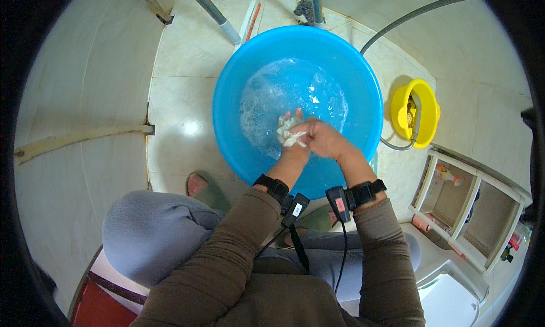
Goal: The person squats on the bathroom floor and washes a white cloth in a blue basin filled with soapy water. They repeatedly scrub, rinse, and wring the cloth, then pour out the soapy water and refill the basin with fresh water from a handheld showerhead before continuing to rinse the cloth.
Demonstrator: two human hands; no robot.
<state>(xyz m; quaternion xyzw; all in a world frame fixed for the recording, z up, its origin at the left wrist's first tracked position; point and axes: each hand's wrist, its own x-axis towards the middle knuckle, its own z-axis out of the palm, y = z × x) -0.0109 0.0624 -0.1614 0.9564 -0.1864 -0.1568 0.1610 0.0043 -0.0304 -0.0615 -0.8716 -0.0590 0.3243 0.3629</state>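
Observation:
A bunched white cloth (288, 130) lies in my left hand (299, 151), whose fingertips show beyond its far side. My right hand (324, 137) comes from the right, and its bent fingers grip the same cloth. Both hands are over the near part of a large round blue plastic basin (230, 144). Sudsy water (264, 97) fills the bottom of the basin, with thicker foam toward its left side. A black strap with a small device is on each wrist. The cloth is too crumpled to tell what kind it is.
On the right, a small yellow basin (397, 114) holds a shower hose end. The grey hose (408, 15) runs behind the blue basin. A white shelf rack (477, 199) stands at lower right. Metal poles (208, 6) rise at the back. Slippered feet (208, 193) flank the basin's near side.

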